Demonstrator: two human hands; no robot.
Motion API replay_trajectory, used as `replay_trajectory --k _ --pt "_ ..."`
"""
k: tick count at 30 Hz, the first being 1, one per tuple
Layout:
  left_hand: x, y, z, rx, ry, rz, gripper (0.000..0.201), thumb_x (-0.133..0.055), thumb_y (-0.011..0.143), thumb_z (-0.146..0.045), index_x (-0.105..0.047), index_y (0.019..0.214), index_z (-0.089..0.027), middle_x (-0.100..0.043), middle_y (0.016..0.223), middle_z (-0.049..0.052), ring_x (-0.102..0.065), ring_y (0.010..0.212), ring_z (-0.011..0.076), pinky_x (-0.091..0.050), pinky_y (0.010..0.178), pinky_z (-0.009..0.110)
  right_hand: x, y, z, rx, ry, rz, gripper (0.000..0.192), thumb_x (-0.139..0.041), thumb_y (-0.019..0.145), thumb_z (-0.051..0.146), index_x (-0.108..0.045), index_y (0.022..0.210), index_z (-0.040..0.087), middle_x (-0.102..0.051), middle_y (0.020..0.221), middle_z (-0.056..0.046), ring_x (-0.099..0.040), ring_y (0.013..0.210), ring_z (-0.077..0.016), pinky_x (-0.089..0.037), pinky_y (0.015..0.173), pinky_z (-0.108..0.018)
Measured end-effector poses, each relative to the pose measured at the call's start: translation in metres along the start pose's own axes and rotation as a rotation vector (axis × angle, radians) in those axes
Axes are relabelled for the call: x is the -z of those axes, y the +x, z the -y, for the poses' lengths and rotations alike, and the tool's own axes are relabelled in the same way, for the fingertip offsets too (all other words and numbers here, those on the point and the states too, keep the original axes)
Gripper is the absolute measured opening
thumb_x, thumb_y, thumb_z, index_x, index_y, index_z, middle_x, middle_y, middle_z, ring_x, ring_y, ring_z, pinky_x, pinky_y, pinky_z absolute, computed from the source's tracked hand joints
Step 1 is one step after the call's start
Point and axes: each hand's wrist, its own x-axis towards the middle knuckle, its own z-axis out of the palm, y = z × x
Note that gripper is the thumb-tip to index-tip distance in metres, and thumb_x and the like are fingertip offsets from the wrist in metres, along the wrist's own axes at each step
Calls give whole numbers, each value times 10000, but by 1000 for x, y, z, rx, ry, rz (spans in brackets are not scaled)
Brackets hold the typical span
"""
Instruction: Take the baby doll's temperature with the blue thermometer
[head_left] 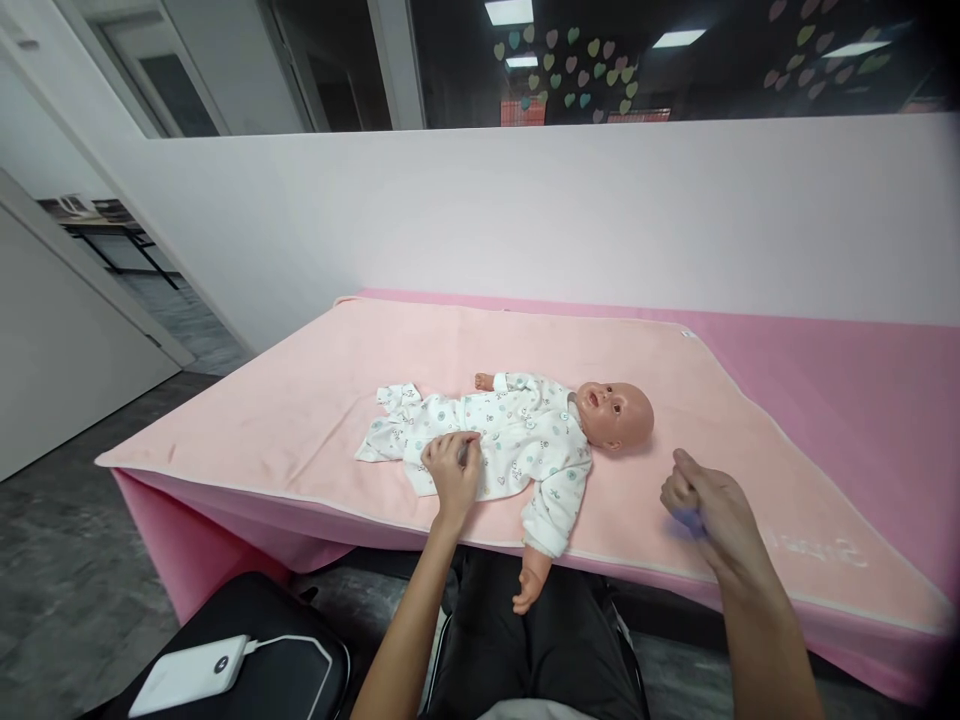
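Observation:
A baby doll [611,412] in a white patterned sleepsuit [517,440] lies on its back on a pink blanket [300,420], head to the right. One doll arm hangs over the table's front edge. My left hand [452,468] rests on the sleepsuit at the doll's belly, fingers curled and pinching the fabric. My right hand [701,500] hovers over the blanket to the right of the doll's head, fingers closed around a small bluish-purple item that is mostly hidden.
The table has a darker pink cover [862,390] and stands against a white wall. A black bag [247,640] with a white power bank [191,675] and cable sits on the floor at the lower left. Grey floor stretches to the left.

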Motion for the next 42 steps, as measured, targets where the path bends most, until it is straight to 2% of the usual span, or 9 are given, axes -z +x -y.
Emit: replay_trajectory --k 5,7,11,17,20,26,33,40,42 --pt "0 0 -1 3 -5 -4 126 -516 824 -191 -631 802 -238 -657 833 -4 -534 892 187 -284 878 362 5 4 11 -50 51 72 530 -570 801 512 -352 441 189 -260 369 64 -223 360 -46 -148 400 -239" --pt "0 0 -1 2 -8 -5 128 -513 826 -194 -630 799 -239 -657 833 -4 -534 892 187 -283 877 362 5 5 13 -105 111 147 533 -550 815 507 -327 442 199 -229 354 72 -198 350 -47 -129 397 -242" --pt "0 0 -1 3 -8 2 127 -510 829 -203 -629 802 -239 -656 841 -1 -535 891 187 -284 874 364 1 6 15 -118 116 206 523 -547 823 495 -341 446 196 -242 356 70 -191 349 -44 -116 394 -241" --pt "-1 -1 1 1 0 1 131 -504 830 -213 -630 807 -238 -657 846 5 -537 900 189 -282 889 368 -4 9 18 -50 151 185 540 -555 823 479 -316 433 193 -237 365 71 -198 353 -40 -137 390 -238" --pt "-1 -1 2 3 6 6 132 -503 829 -209 -630 808 -239 -657 849 3 -536 903 187 -281 892 366 -6 10 16 -69 110 224 548 -549 822 496 -310 430 196 -232 364 70 -192 355 -42 -132 384 -239" --pt "-1 -1 1 4 23 13 142 -491 839 -224 -630 813 -239 -658 852 10 -533 908 195 -283 888 369 -10 5 17 -40 88 144 554 -557 812 512 -317 427 196 -236 376 69 -202 359 -41 -154 381 -237" --pt "0 0 0 11 27 13 144 -488 835 -224 -629 805 -239 -661 854 14 -539 910 198 -287 890 371 -11 0 22 -88 128 234 546 -559 809 513 -331 424 200 -238 363 65 -195 351 -46 -145 379 -244" --pt "0 0 -1 11 11 19 139 -491 836 -225 -626 808 -241 -659 852 4 -535 908 191 -283 890 366 -13 1 21 -89 181 167 532 -557 809 514 -330 443 201 -245 371 65 -191 359 -49 -128 369 -241" --pt "0 0 0 12 11 17 137 -492 835 -224 -626 809 -240 -659 854 4 -534 909 192 -282 890 366 -13 1 20 -105 200 182 528 -544 817 514 -322 452 203 -238 372 67 -185 357 -49 -125 361 -240"
